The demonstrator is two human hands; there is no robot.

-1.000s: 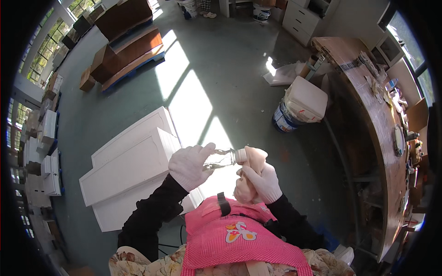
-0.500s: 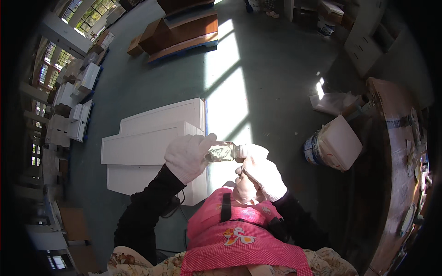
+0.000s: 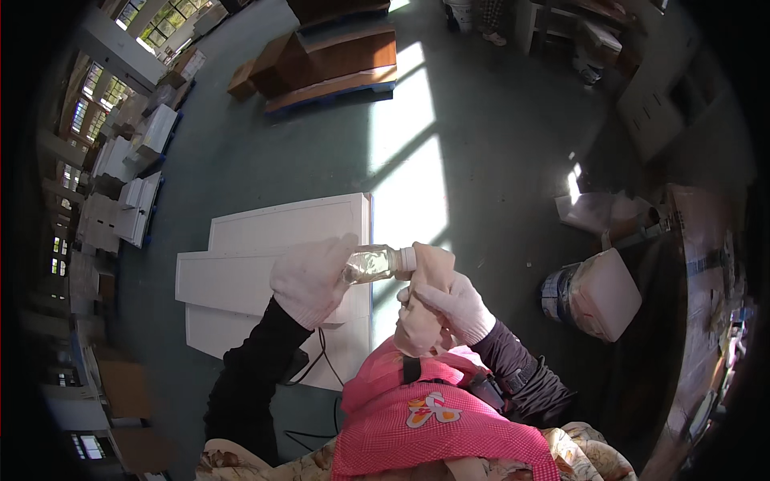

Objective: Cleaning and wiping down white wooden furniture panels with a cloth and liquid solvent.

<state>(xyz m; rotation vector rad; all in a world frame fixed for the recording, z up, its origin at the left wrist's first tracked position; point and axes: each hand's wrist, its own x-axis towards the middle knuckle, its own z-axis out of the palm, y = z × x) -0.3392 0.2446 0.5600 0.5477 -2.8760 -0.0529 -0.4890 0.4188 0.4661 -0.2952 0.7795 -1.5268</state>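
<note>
Head view shows the left hand (image 3: 310,279) with its grip still around the clear bottle (image 3: 372,264), sideways between both hands, while the right hand (image 3: 460,308), holding beige cloth (image 3: 434,264), now uncovers more cloth beside the white cap (image 3: 409,258).

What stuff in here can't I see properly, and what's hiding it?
All in the head view:
- One end of the clear bottle: covered by the left hand.
- Part of the beige cloth: behind the right hand.
- The faraway person's upper body: cut off by the top edge.
- Small things on the right-hand bench: too blurred to name.
</note>
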